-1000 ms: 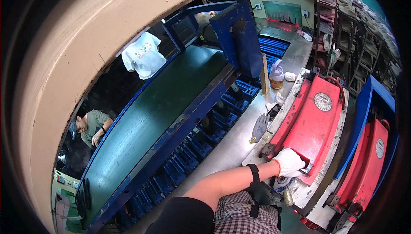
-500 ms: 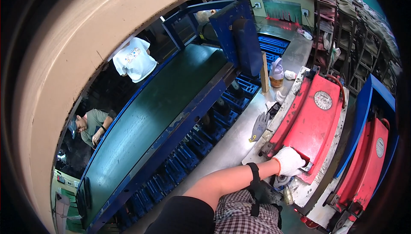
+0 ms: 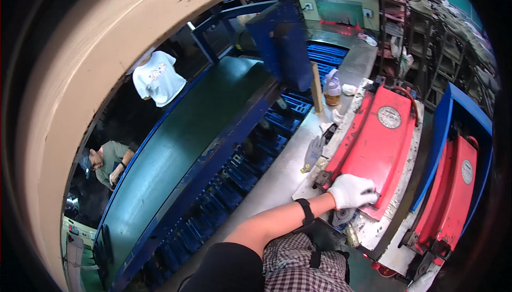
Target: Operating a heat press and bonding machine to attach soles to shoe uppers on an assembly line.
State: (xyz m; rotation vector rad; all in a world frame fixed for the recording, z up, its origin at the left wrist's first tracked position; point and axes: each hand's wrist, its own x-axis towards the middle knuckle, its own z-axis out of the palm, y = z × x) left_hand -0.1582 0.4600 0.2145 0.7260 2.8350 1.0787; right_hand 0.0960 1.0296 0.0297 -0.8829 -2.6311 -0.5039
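At three o'clock sits the smooth, gently curved red cover (image 3: 362, 156). Your left hand (image 3: 354, 192), in a soft white fabric glove (image 3: 344, 188), curls at its lower edge; whether it grips, I cannot tell.

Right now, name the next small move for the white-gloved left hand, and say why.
I would probably firm up the hold of the white-gloved left hand at the near end of the nearer long red metal cover: its fingers are curled there, but whether they grip is hidden, and the cover lies over a white base.
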